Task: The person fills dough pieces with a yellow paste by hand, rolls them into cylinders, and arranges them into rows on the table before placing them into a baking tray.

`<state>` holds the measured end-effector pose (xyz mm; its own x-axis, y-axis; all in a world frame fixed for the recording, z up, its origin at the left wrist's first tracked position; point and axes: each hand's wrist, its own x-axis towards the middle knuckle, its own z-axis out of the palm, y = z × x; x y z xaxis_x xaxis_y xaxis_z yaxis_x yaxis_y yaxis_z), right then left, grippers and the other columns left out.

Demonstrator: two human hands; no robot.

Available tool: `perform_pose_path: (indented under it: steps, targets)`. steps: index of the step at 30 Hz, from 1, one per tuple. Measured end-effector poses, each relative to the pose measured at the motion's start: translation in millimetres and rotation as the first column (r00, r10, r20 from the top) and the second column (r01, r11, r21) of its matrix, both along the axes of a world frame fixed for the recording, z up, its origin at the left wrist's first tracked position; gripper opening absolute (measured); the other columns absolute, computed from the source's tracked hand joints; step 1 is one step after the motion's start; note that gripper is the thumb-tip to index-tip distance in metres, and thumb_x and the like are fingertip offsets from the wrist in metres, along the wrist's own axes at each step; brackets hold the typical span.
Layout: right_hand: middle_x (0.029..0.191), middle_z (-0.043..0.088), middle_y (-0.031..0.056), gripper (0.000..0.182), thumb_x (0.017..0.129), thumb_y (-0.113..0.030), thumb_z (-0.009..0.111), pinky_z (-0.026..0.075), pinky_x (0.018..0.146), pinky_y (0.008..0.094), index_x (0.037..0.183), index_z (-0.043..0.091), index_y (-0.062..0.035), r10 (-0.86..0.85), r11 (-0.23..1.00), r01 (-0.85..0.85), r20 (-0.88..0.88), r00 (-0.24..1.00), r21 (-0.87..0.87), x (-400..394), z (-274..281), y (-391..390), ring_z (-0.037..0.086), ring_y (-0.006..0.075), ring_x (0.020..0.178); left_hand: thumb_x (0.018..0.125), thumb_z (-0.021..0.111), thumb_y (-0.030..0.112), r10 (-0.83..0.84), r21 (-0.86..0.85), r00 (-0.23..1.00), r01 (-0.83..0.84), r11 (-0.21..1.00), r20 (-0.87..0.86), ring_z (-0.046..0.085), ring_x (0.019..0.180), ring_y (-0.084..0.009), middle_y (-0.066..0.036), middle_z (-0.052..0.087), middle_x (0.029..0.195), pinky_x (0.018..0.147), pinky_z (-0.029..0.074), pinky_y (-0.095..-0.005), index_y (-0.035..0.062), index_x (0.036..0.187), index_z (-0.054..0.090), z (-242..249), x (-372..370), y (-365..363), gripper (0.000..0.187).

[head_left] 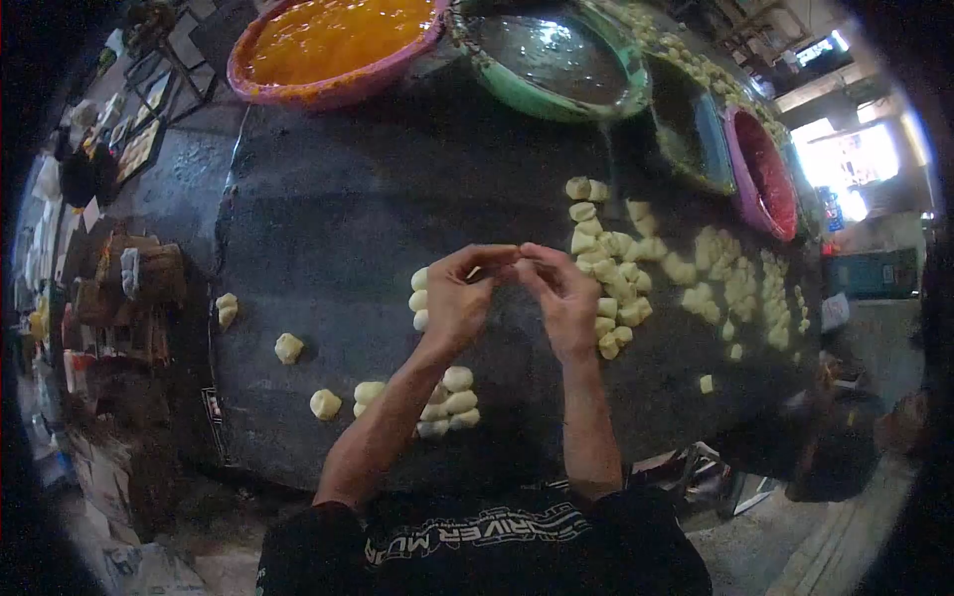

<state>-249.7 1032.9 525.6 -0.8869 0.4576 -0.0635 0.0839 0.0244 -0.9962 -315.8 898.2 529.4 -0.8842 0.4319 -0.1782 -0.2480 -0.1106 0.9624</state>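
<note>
My left hand (460,294) and my right hand (563,300) meet at the fingertips above the middle of the dark table. Both have their fingers pressed together in a pinch, and whatever lies between them is hidden. Smooth pale dough balls (419,299) peek out in a short column just left of my left hand. Nearer to me, more dough balls (459,379) sit in tight rows, partly covered by my left forearm. Close beside my right hand lies a heap of rough-cut dough pieces (624,280).
Along the table's (328,199) far edge stand a pink basin of orange filling (338,45), a green basin (517,97) with dark contents and a pink-rimmed basin (760,174). Floury dough pieces (730,273) spread at right. Single dough lumps (288,348) lie at left.
</note>
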Motion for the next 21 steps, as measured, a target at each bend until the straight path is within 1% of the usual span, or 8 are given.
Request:
perform_pose_path:
  steps: [3,6,7,11,15,17,19,21]
  targets:
    - [0.117,0.064,0.0117,0.023,0.084,-0.005,0.071,0.050,0.093,0.0313,0.106,0.068,0.0000,0.007,0.999,-0.008,-0.054,0.999,-0.033,0.0,-26.4,6.9,0.063,0.0187,0.106,0.086,0.062,0.000,0.026,0.047,0.992,-0.021,0.999,-0.127,0.066,0.096,-0.0193,-0.009,0.070,0.103,0.085,0.052,-0.0315,0.0009,0.103,0.068,-3.0,-7.5,-11.6,0.018]
    - [0.118,0.064,0.0117,0.022,0.078,0.000,0.071,0.051,0.092,0.0329,0.100,0.069,-0.0004,-0.066,0.868,0.067,-0.019,0.998,0.492,-5.8,-56.8,-8.5,0.062,0.0219,0.110,0.085,0.063,0.001,0.151,-0.227,0.827,-0.316,0.921,-0.542,0.065,0.098,-0.0249,-0.011,0.069,0.103,0.088,0.050,-0.0359,0.0016,0.106,0.067,-19.2,-27.3,-93.7,0.022]
    - [0.118,0.064,0.0117,0.022,0.078,0.000,0.071,0.051,0.092,0.0329,0.100,0.069,-0.0004,-0.018,0.877,0.030,-0.030,0.999,0.479,-16.1,-35.7,-39.2,0.062,0.0219,0.110,0.083,0.063,0.001,0.098,-0.354,0.642,-0.536,0.766,-0.761,0.063,0.101,-0.0283,-0.012,0.068,0.105,0.090,0.049,-0.0379,0.0031,0.108,0.067,-17.7,-34.0,-126.7,0.025]
    - [0.107,0.067,0.0115,0.013,0.080,-0.006,0.072,0.050,0.089,0.0340,0.093,0.070,-0.0041,0.615,0.633,-0.446,-0.061,0.786,0.632,-28.2,-1.9,-173.4,0.061,0.0236,0.108,0.082,0.062,0.001,-0.063,-0.559,0.561,-0.828,-0.048,-0.825,0.053,0.112,-0.0307,-0.015,0.061,0.108,0.095,0.041,-0.0379,0.0076,0.108,0.065,-21.9,-30.6,-244.1,0.027]
    - [0.107,0.066,0.0104,0.016,0.082,-0.006,0.069,0.052,0.086,0.0363,0.098,0.068,-0.0047,0.778,0.394,-0.398,-0.071,0.624,0.828,-55.3,-42.9,-242.2,0.062,0.0263,0.103,0.083,0.060,0.002,0.016,-0.585,0.603,-0.779,0.227,-0.797,0.056,0.101,-0.0301,-0.013,0.060,0.102,0.084,0.046,-0.0377,0.0037,0.104,0.063,-47.8,-31.1,-300.1,0.021]
    - [0.109,0.065,0.0094,0.023,0.082,-0.006,0.068,0.052,0.087,0.0376,0.105,0.066,-0.0054,0.809,0.357,-0.356,-0.096,0.580,0.864,-62.0,-49.8,-243.7,0.063,0.0256,0.101,0.085,0.057,0.000,0.316,-0.351,0.605,-0.730,0.586,-0.731,0.057,0.098,-0.0314,-0.013,0.060,0.097,0.083,0.047,-0.0400,0.0019,0.099,0.061,-34.6,-17.6,-282.3,0.015]
    - [0.117,0.063,0.0098,0.023,0.087,-0.007,0.065,0.053,0.087,0.0341,0.109,0.064,-0.0022,0.683,0.711,-0.628,-0.098,0.724,0.315,-66.2,-38.8,-223.6,0.062,0.0217,0.106,0.089,0.055,0.003,0.333,-0.267,0.651,-0.646,0.716,-0.682,0.059,0.092,-0.0307,-0.013,0.060,0.095,0.081,0.047,-0.0426,0.0019,0.097,0.060,-20.7,-0.6,-264.5,0.009]
    - [0.117,0.063,0.0100,0.021,0.090,-0.009,0.063,0.054,0.085,0.0322,0.109,0.063,-0.0008,0.538,0.837,-0.510,-0.124,0.834,0.201,-62.5,-9.8,-202.8,0.062,0.0200,0.106,0.091,0.055,0.007,0.307,-0.177,0.554,-0.654,0.735,-0.774,0.061,0.094,-0.0303,-0.012,0.062,0.100,0.084,0.048,-0.0427,0.0020,0.100,0.061,-14.5,7.2,-243.1,0.012]
